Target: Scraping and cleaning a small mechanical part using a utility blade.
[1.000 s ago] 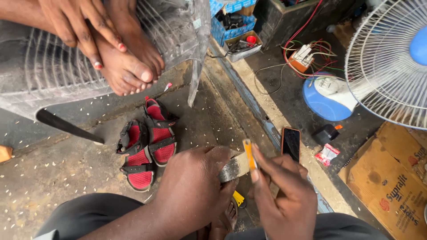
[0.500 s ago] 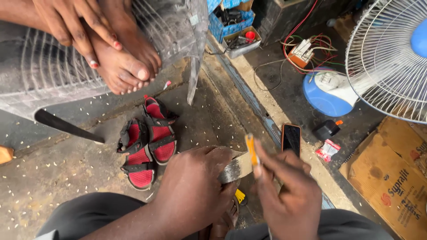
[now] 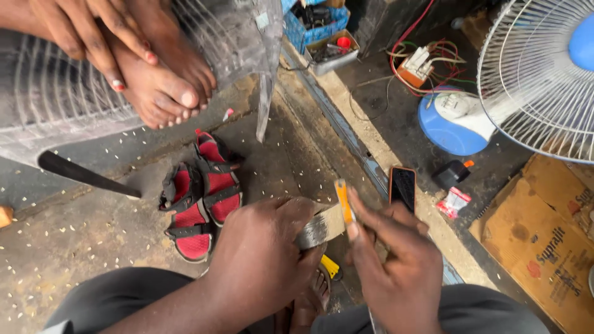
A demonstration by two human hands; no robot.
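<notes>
My left hand [image 3: 263,260] is closed around a flat grey strap-like strip [image 3: 318,227], whose end sticks out to the right. My right hand [image 3: 393,272] grips a thin orange-handled tool [image 3: 343,201], pressed against the strip's end with the forefinger along it. Both hands are low in the head view, above my knees in dark trousers. What lies under my left palm is hidden.
A pair of red and black sandals [image 3: 198,198] lies left of my hands. Another person's bare feet [image 3: 164,80] and hand [image 3: 86,31] rest on a grey chair seat at top left. A phone [image 3: 403,187], a blue-based fan [image 3: 538,74], cardboard [image 3: 544,241] and tangled wires [image 3: 427,59] are to the right.
The view has shifted slightly. My right hand and the orange tool have moved a little along the strip's end; my left hand keeps its grip.
</notes>
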